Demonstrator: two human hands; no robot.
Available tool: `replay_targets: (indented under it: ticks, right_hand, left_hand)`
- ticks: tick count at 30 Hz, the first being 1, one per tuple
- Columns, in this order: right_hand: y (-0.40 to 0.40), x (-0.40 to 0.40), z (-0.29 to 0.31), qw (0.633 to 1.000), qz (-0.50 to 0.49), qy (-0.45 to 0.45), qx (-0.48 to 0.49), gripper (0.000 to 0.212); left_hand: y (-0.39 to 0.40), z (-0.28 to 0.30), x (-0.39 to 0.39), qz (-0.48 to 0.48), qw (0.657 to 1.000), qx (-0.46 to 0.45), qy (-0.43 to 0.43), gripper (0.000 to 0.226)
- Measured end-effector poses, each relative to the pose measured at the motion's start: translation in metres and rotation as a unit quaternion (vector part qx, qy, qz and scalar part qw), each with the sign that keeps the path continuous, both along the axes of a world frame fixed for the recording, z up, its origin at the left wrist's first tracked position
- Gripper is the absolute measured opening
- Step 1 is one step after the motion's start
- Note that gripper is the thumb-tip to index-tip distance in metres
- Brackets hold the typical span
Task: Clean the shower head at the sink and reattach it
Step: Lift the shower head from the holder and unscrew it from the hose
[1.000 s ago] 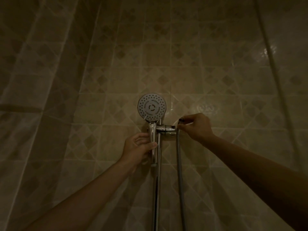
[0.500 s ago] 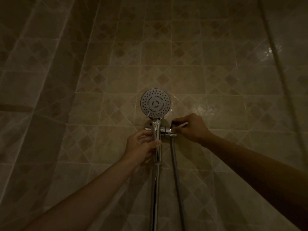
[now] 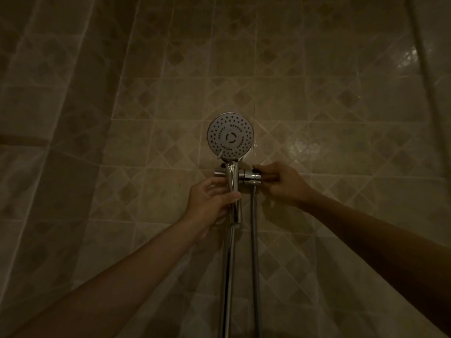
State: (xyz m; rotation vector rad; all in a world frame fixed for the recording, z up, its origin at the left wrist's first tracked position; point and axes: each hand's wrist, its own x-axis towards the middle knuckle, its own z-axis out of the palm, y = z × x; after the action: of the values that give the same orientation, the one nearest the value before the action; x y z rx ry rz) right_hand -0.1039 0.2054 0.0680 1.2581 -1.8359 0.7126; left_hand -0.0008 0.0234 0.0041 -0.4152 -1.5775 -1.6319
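- The shower head (image 3: pixel 230 135) sits upright in the bracket (image 3: pixel 249 177) on the rail (image 3: pixel 228 276), its nozzle face turned out from the tiled wall (image 3: pixel 317 93).
- The left hand (image 3: pixel 210 203) wraps the chrome handle below the bracket, thumb across the front, fingers curled behind.
- The right hand (image 3: pixel 280 182) pinches the knob end of the bracket, just right of the handle; whether it is turning the knob cannot be told.
- The hose (image 3: pixel 255 240) hangs straight down just beside the rail.
- Handling, as a judgement: the head looks like a light, rigid, chromed piece, so the weight is no trouble, but the polished handle is likely slick, more so if wet.
- The best hold is probably the narrow handle, where the left hand already is; the round face is too wide and smooth to grasp well.
- The hose will likely tug sideways, so the handle wants a firm wrap until it is seated.
- The light is dim; whether the head is fully seated is hard to tell.
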Motion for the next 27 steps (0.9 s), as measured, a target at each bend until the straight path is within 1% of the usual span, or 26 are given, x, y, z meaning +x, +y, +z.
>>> replay_targets:
  ticks: [1, 3, 4, 5, 6, 8, 9, 11, 13, 14, 16, 18, 21, 23, 27]
  right_hand:
    - [0.001, 0.002, 0.002, 1.000, -0.003, -0.013, 0.015, 0.017]
    - [0.004, 0.008, 0.002, 0.998, -0.004, -0.059, 0.023, 0.034]
    - [0.004, 0.012, -0.001, 0.996, 0.005, -0.086, 0.009, 0.046]
    - [0.005, 0.016, -0.007, 0.994, 0.017, -0.104, -0.026, 0.052]
    - [0.005, 0.021, -0.014, 0.990, 0.025, -0.110, -0.079, 0.052]
    - [0.006, 0.033, -0.032, 0.976, 0.060, -0.123, -0.169, 0.036]
    - [0.008, 0.039, -0.043, 0.965, 0.109, -0.156, -0.180, 0.027]
    - [0.011, 0.056, -0.071, 0.932, 0.207, -0.250, -0.160, 0.023]
    - [0.011, 0.073, -0.103, 0.907, 0.246, -0.313, -0.134, 0.023]
    - [0.011, 0.077, -0.117, 0.895, 0.253, -0.337, -0.145, 0.022]
    - [0.013, 0.082, -0.142, 0.862, 0.264, -0.385, -0.196, 0.019]
    - [0.019, 0.083, -0.165, 0.846, 0.257, -0.413, -0.216, 0.019]
    - [0.034, 0.086, -0.195, 0.833, 0.238, -0.448, -0.220, 0.015]
    - [0.044, 0.087, -0.213, 0.824, 0.221, -0.466, -0.233, 0.022]
    - [0.064, 0.089, -0.250, 0.830, 0.188, -0.472, -0.231, 0.020]
  left_hand:
    - [0.001, -0.001, 0.001, -0.003, 1.000, -0.001, -0.001, 0.040]
    - [0.003, -0.004, 0.002, -0.007, 1.000, 0.000, -0.001, 0.040]
    - [0.002, -0.006, 0.003, -0.009, 1.000, 0.001, 0.000, 0.039]
    - [0.002, -0.009, 0.003, -0.015, 1.000, 0.003, 0.000, 0.038]
    - [0.001, -0.012, 0.004, -0.022, 1.000, 0.004, 0.000, 0.038]
    - [0.002, -0.020, 0.007, -0.033, 0.999, 0.007, -0.005, 0.040]
    - [0.003, -0.024, 0.008, -0.036, 0.999, 0.011, -0.008, 0.041]
    - [0.009, -0.036, 0.010, -0.050, 0.999, 0.014, -0.017, 0.039]
    - [0.018, -0.052, 0.012, -0.067, 0.997, 0.006, -0.024, 0.034]
    - [0.022, -0.060, 0.013, -0.074, 0.997, -0.001, -0.031, 0.031]
    - [0.032, -0.079, 0.017, -0.082, 0.995, -0.013, -0.056, 0.025]
    - [0.040, -0.102, 0.018, -0.104, 0.991, -0.016, -0.083, 0.023]
    - [0.050, -0.132, 0.021, -0.134, 0.984, -0.003, -0.116, 0.025]
    - [0.056, -0.153, 0.019, -0.152, 0.980, 0.008, -0.130, 0.028]
    - [0.072, -0.191, 0.014, -0.173, 0.973, 0.018, -0.154, 0.023]
